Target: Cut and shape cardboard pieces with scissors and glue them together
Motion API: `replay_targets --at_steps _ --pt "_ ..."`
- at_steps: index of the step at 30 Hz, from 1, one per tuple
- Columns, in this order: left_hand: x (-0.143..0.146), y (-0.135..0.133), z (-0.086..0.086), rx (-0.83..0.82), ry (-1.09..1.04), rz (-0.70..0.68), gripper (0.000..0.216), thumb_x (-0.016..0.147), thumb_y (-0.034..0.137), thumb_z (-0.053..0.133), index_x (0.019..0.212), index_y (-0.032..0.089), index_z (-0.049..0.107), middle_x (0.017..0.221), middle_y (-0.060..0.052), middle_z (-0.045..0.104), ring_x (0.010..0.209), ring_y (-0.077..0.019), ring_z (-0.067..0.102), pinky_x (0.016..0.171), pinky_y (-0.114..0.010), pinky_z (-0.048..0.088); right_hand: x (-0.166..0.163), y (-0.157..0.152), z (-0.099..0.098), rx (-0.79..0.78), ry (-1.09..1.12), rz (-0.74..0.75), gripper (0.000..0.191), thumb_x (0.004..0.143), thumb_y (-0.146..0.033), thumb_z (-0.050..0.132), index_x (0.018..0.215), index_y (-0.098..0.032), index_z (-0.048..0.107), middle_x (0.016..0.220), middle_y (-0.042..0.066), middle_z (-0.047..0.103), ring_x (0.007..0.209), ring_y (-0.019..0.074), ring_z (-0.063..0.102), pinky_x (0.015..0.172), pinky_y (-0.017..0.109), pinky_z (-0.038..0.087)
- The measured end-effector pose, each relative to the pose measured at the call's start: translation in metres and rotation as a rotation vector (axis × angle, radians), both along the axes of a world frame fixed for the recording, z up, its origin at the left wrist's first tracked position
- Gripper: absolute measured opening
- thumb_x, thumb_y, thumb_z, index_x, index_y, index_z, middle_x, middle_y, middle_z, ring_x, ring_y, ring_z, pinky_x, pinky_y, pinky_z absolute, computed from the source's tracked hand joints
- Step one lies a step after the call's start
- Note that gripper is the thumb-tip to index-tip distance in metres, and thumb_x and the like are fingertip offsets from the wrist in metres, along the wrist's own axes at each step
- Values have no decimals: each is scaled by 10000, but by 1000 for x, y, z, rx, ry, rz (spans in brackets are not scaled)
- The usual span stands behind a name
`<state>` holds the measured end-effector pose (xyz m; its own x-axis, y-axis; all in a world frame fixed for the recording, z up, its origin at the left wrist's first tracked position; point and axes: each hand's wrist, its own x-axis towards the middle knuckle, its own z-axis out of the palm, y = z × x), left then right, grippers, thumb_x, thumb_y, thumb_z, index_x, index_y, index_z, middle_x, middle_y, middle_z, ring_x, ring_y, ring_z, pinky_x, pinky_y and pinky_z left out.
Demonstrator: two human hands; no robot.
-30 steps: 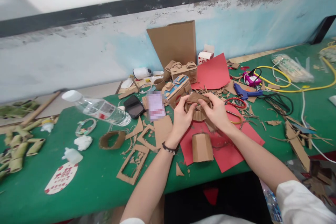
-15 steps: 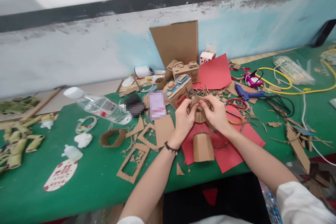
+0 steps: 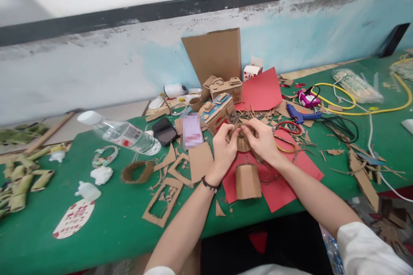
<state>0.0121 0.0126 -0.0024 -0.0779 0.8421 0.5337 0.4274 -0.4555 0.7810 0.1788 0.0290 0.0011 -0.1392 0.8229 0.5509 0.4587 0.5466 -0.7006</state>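
Note:
Between them, my left hand [image 3: 225, 144] and my right hand [image 3: 262, 137] grip a piece of corrugated cardboard [image 3: 243, 144], fingers and thumbs pinched along its upper edge. Part of that piece is hidden behind my fingers. Just below it, a faceted cardboard cylinder [image 3: 248, 181] stands on a red paper sheet [image 3: 280, 193]. Right beside my right hand lie scissors [image 3: 285, 142] with red and yellow handles. Behind my left hand is a cardboard camera model [image 3: 219, 111] with blue patches, and a second plain cardboard camera model [image 3: 227, 90] stands farther back.
A water bottle [image 3: 121, 134] tilts at left, near a dark phone [image 3: 164, 131] and a cardboard ring [image 3: 138, 172]. Cut cardboard frames [image 3: 163, 202] lie nearby. At right are a blue glue gun [image 3: 302, 114], a yellow cable [image 3: 355, 111] and cardboard scraps [image 3: 364, 176].
Both hands keep their grip on the cardboard piece, with the fingers shifting slightly along its edge. The whole view has moved a little; the objects on the table stay put.

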Motion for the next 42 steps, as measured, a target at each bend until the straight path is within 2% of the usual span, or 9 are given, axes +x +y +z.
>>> replay_targets --at_steps 4,8,12,15,22,27,34,39,42 --pt "-5 6 1 -7 4 -58 156 1074 334 678 1184 233 723 1108 -51 785 987 -205 726 892 -312 551 8 11 -5 17 -80 82 179 1120 -366 615 1100 -248 748 1064 70 783 964 249 733 850 356 525" --pt "-8 8 5 -32 -32 -76 117 1075 324 688 1070 220 742 1003 -32 770 883 -179 690 825 -291 519 14 16 -5 -13 -70 110 175 1067 -371 709 1196 -256 736 1126 64 803 998 250 746 893 352 539" --pt "-9 7 7 -39 -93 25 154 1074 358 687 1037 213 725 894 -22 729 786 -174 628 722 -287 469 13 14 -2 -19 -115 114 192 1023 -415 766 1001 -237 696 902 29 721 792 213 637 731 320 460" --pt "-9 7 7 -23 -102 73 173 1071 369 684 1014 209 719 888 -22 731 790 -174 634 739 -287 480 8 10 -3 15 -94 122 309 1045 -399 716 824 -239 570 815 7 630 725 182 561 688 305 411" --pt "-6 10 5 -48 -80 -52 146 1040 330 700 1081 201 755 1059 -59 813 982 -213 740 913 -319 560 7 11 -1 9 37 62 107 1023 -338 699 1026 -232 679 935 41 733 820 220 638 782 331 497" --pt "-6 5 7 -64 -26 -66 128 1061 307 661 1107 208 727 981 -29 790 839 -175 701 794 -286 521 6 8 2 -29 39 86 129 1059 -354 671 1087 -237 716 956 51 774 826 232 673 811 351 532" --pt "-7 1 9 -97 17 -73 137 1099 327 624 1028 225 680 763 42 615 626 -132 499 625 -276 370 2 2 3 -20 44 61 106 1070 -301 647 1085 -230 724 985 59 784 855 235 691 837 356 537" --pt "-11 6 8 -114 18 -147 147 1103 349 638 1136 225 708 1055 -38 783 908 -187 707 848 -296 515 8 7 4 -43 54 101 122 1065 -331 661 1097 -226 715 973 53 792 836 227 697 817 350 557" --pt "-13 8 8 -114 24 -155 125 1084 322 652 1121 219 711 1100 -66 801 993 -220 738 917 -326 540 9 9 1 -22 41 148 149 1093 -326 623 1152 -224 713 1042 69 812 890 233 731 841 356 582"
